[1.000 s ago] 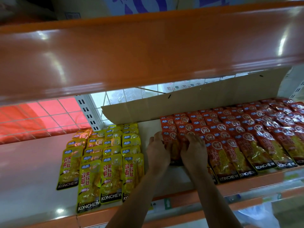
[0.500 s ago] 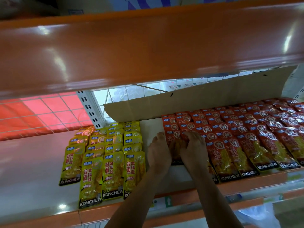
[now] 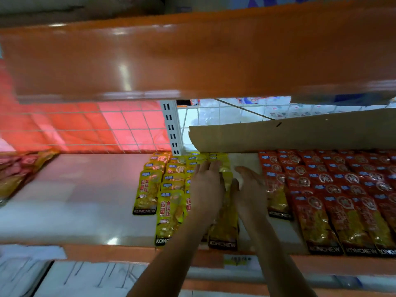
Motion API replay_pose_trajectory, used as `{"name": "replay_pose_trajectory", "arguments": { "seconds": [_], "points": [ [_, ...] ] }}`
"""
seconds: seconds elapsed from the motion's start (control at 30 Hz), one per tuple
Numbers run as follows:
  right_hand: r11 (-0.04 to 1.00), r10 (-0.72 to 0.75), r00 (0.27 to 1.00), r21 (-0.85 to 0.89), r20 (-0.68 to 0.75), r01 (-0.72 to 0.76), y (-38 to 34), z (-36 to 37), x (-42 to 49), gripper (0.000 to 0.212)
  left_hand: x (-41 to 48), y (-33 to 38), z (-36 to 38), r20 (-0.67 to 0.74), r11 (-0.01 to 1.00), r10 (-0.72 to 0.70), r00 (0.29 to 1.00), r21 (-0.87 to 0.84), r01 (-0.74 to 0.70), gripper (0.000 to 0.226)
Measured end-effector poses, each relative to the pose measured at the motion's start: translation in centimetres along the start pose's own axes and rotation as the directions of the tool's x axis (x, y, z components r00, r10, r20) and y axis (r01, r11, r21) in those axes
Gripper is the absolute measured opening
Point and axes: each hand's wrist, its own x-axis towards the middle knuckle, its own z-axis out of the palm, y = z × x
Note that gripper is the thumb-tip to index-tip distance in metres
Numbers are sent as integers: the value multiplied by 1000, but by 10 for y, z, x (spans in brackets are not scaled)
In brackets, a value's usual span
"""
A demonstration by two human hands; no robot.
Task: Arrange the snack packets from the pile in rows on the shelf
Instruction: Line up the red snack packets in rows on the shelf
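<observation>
Yellow snack packets lie in overlapping rows at the middle of the white shelf. Red snack packets fill rows to their right. My left hand lies flat with straight fingers on the rightmost yellow row. My right hand is open, fingers extended, in the gap between the yellow and red rows, its edge near the leftmost red packet. A loose pile of mixed packets sits at the far left of the shelf.
An orange upper shelf overhangs close above. A cardboard flap stands behind the red rows. A wire grid back and a white slotted upright close the rear. The orange front lip edges the shelf.
Both hands left the leftmost red row and moved left; the left now rests on the yellow packets. The view swung left, bringing the pile at the far left into sight.
</observation>
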Motion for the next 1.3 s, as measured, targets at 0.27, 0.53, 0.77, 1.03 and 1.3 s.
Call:
{"name": "replay_pose_trajectory", "arguments": {
  "seconds": [0.27,0.53,0.77,1.03,1.3],
  "points": [
    [993,-114,984,7,138,115,-97,79,-15,39,1,-108,-61,-50,990,-98,994,96,103,37],
    [975,-220,952,35,214,217,-205,175,-38,39,5,-244,-121,-134,956,-214,968,173,235,42],
    [957,-289,903,64,318,284,-286,250,-64,40,1,-349,-174,-177,883,-395,902,198,425,47],
    [976,-203,829,175,520,129,-366,312,-75,45,4,-464,-229,-272,764,-524,807,269,587,28],
    [974,-163,777,225,609,28,-418,355,-76,39,14,-514,-274,-499,740,-470,728,226,633,26]
  ]
}}
